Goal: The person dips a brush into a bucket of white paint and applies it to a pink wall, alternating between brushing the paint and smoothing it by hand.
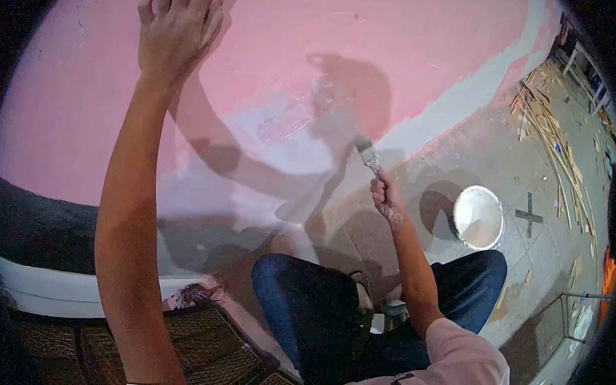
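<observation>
A paintbrush with pale paint on it is gripped by its handle in my right hand. Its bristles point up and left, close over the white-painted lower edge of the pink wall. My left hand rests against the wall at the top of the view, palm toward it and fingers apart, the fingertips partly cut off by the frame. To the right of my right hand, a white bucket of pale paint stands on the floor. Shadows of my head and arms fall across the wall.
Wood strips and scraps litter the tiled floor at right. A dark tape cross marks the floor beside the bucket. A metal frame stands lower right, near an orange item. A dark woven panel lies lower left.
</observation>
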Demonstrator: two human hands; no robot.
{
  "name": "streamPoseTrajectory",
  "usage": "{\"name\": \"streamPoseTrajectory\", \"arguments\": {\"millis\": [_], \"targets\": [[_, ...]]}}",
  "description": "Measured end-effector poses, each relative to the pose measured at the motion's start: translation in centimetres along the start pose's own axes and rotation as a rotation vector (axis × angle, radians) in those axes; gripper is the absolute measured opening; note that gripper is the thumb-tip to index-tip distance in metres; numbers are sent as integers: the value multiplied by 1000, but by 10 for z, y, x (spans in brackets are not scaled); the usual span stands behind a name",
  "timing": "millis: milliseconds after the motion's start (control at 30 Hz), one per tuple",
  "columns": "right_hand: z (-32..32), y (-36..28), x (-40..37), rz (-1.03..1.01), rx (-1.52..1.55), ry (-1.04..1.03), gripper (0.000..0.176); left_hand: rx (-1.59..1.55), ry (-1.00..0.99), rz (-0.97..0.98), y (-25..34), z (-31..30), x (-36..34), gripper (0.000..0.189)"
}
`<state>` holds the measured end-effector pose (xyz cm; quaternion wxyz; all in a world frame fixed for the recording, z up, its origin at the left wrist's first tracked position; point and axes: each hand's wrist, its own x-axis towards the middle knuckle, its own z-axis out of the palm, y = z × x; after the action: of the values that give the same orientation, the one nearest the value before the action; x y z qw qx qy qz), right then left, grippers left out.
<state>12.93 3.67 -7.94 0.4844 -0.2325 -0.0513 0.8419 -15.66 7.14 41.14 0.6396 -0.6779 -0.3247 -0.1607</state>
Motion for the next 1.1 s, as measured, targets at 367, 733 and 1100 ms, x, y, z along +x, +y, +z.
{"name": "streamPoseTrajectory", "arguments": {"millis": [367,733,1100], "targets": [[-28,4,35,-100,-80,225,19,3,10,-6,0,4,-2,42],[2,3,51,-53,-132,-42,24,-38,-15,-18,4,-5,2,45],[78,-17,38,23,-35,20,8,13,4,-9,1,4,-2,43]]}}
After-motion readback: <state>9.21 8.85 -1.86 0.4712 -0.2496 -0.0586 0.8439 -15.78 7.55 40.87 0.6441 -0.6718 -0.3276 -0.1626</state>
